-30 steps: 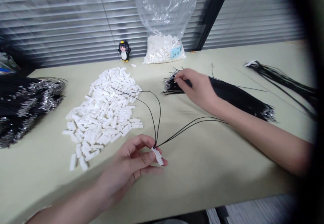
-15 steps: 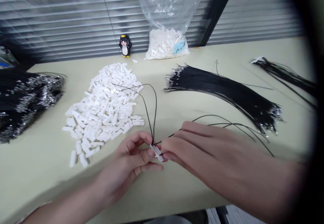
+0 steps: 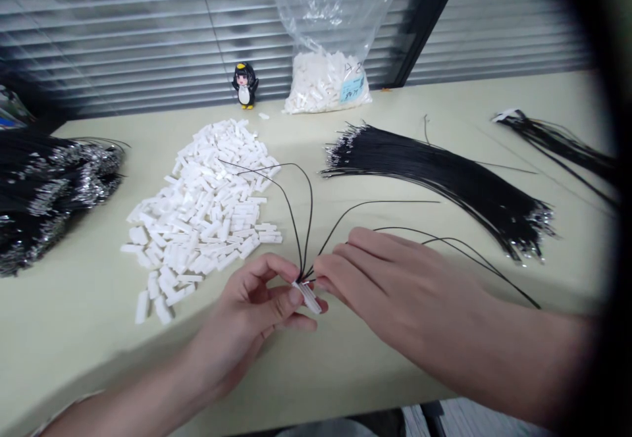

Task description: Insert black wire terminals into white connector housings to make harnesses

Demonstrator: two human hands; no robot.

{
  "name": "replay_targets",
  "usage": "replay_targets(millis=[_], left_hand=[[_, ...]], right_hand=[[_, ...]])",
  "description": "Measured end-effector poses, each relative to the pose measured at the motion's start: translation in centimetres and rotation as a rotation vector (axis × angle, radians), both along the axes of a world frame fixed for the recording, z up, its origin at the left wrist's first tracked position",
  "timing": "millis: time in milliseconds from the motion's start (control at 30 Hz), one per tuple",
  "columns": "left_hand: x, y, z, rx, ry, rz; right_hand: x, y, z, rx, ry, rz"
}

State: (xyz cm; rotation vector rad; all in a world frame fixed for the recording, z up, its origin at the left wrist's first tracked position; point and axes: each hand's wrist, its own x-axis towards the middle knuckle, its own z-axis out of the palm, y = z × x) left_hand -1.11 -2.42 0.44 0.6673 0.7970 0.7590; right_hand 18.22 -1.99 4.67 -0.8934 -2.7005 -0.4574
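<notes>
Between thumb and fingers, my left hand (image 3: 264,302) grips a small white connector housing (image 3: 309,297) with narrow slots. Several thin black wires (image 3: 310,226) rise from the housing's upper end and curve away over the table. My right hand (image 3: 375,279) is pinched close beside the housing, on a black wire whose metal tip (image 3: 305,283) lies at the housing's upper end. Other loose wires (image 3: 434,238) pass behind my right hand and trail to the right. Its fingertips are partly hidden from view.
A heap of white housings (image 3: 207,206) lies left of centre. Black wire bundles with metal ends lie at the right (image 3: 444,180), far right (image 3: 557,137) and far left (image 3: 54,200). A clear bag of white housings (image 3: 326,85) and a penguin figurine (image 3: 245,87) stand at the back.
My right hand has shifted slightly up, and the wire tip has moved from low on the housing's face to its upper end. One wire now arcs up behind my right hand.
</notes>
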Motion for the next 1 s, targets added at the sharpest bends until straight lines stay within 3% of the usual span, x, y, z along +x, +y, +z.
replay_targets(millis=[1000], left_hand=[[-0.11, -0.22, -0.55, 0.173, 0.151, -0.006]], right_hand=[[-0.35, -0.56, -0.41, 0.028, -0.02, -0.053]])
